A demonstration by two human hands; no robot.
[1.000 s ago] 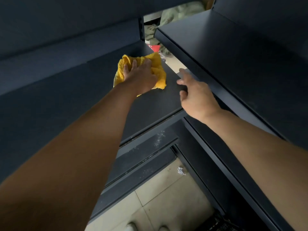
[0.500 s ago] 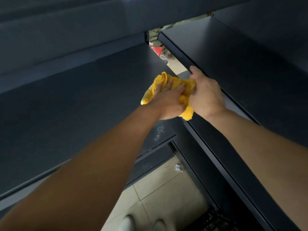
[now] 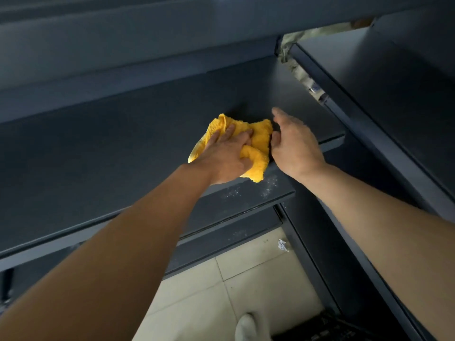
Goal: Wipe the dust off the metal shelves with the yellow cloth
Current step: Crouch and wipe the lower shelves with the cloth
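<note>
Right now your left hand [image 3: 226,153] lies flat on the yellow cloth [image 3: 257,143], its fingers [image 3: 229,132] straight and close together, pressing the bunched fabric onto the dark metal shelf [image 3: 110,153] near its front edge. A fold of the cloth hangs just over that edge. Your right hand [image 3: 296,143] sits just beside the cloth's right side, fingers loosely extended and holding nothing; whether its thumb touches the fabric cannot be told. Pale dust specks [image 3: 269,185] dot the lower shelf [image 3: 246,200] below the cloth. A second shelf unit [image 3: 394,94] stands to the right. On the tiled floor [image 3: 209,291] you see a white scrap [image 3: 283,245] and your shoe [image 3: 246,326].
</note>
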